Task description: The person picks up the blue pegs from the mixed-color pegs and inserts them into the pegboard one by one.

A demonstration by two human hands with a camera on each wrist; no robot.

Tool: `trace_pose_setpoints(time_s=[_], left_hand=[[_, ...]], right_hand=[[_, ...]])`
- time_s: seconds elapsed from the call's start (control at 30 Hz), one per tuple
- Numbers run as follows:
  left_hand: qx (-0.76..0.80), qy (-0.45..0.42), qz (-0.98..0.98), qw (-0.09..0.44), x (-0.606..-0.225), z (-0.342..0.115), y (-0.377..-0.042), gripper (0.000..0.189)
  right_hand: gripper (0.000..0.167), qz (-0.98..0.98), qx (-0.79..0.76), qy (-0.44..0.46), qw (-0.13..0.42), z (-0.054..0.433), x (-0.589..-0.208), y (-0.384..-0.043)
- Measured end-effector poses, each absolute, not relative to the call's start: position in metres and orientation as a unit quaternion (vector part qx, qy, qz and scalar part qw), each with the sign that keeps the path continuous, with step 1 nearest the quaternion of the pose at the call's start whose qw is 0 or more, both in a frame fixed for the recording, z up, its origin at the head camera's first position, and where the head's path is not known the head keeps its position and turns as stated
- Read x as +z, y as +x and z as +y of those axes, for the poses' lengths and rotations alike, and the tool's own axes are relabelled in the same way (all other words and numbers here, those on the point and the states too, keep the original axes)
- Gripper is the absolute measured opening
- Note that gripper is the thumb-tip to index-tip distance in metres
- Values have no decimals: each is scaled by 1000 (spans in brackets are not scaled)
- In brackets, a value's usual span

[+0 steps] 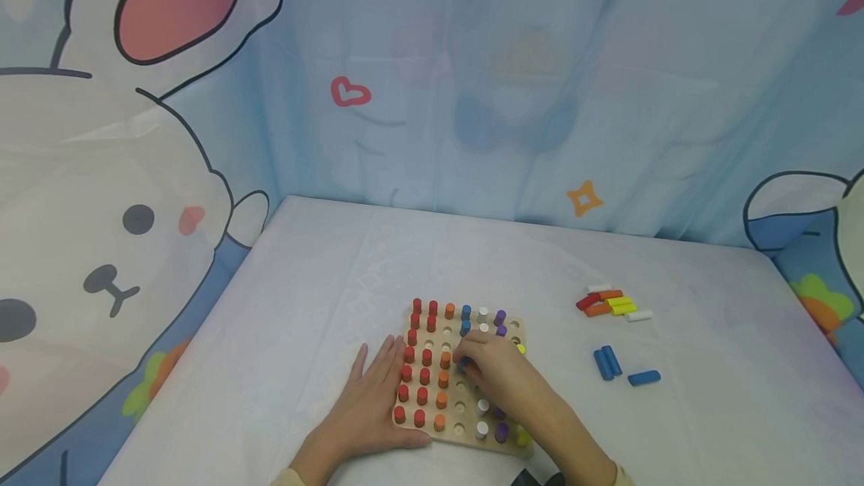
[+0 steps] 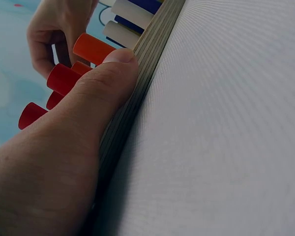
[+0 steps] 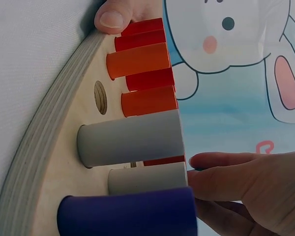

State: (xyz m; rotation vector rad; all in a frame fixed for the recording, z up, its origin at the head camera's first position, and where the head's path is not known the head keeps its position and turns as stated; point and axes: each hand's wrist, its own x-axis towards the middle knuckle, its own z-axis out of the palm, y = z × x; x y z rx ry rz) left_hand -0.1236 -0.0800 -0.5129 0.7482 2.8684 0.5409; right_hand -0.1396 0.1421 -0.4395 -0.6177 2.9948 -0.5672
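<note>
With the left hand straight-fingered against the pegboard, the right hand pinches a blue peg best pushed straight down.

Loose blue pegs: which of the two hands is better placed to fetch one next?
Probably the right hand: it is nearer the loose blue pegs, which lie right of the board, though it seems to pinch a blue peg now. The left hand rests against the board's left edge, farther away.
</note>
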Motion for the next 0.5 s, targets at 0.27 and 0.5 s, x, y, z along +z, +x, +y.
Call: trace_pose_setpoints(time_s=[0.27,0.5], left_hand=[[174,252,950,62,-513,-80,-123,128],[172,250,950,65,-513,-80,-124,129]], right_hand=[[13,963,-180,-198,18,142,-439,-139],[12,965,-186,-185,22,142,-439,-139]])
